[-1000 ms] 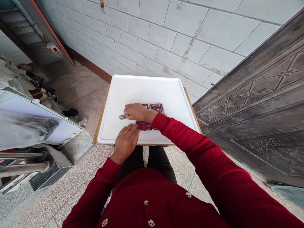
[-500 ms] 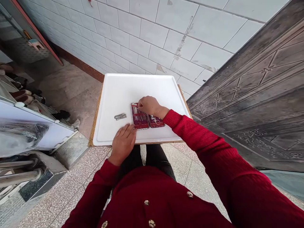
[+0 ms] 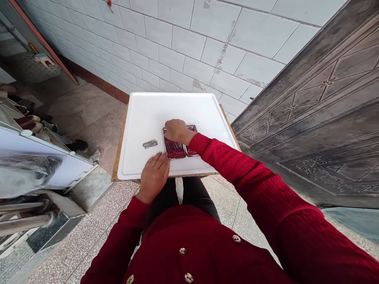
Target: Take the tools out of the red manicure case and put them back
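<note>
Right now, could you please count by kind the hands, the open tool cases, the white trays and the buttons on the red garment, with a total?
Hands: 2 (left hand, right hand)
Open case: 1
White tray: 1
Visible buttons: 4
Total: 8
Not counted: loose metal tools, lying too close together to separate.

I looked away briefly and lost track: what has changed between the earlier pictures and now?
The right hand has let go of the silver nail clippers, now lying on the white tray, and moved right, over the left half of the open manicure case; whether it holds anything there is hidden. The left hand stays at the case's near left corner.
</note>
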Demonstrator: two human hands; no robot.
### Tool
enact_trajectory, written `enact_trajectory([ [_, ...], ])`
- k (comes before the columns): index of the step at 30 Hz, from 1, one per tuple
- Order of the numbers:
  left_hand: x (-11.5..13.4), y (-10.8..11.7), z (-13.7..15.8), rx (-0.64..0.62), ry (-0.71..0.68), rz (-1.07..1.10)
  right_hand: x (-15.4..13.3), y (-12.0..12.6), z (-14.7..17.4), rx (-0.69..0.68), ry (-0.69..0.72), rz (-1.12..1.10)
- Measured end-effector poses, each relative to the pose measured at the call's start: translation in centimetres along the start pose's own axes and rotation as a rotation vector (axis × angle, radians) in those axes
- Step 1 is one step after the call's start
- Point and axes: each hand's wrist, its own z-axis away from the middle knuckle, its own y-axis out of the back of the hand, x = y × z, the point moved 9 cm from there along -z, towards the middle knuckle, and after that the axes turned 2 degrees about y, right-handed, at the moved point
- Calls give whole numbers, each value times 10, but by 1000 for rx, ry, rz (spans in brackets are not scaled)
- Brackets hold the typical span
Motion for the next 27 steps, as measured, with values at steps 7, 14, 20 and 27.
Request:
enact_trajectory([
  [7,-3,-2,1,-2,12,29,-5,1,-13,-64,-10,-28],
  [14,-3,-2,0,-25,16,21,11,-13,-24,-163,-81,-253],
  [20,0,-1,-1,-22,2,-5,27,-23,-22,-103,-132,-498],
  [27,1,-1,-1,-21,1,-17,33,-28,-25,-43,-190,-591],
])
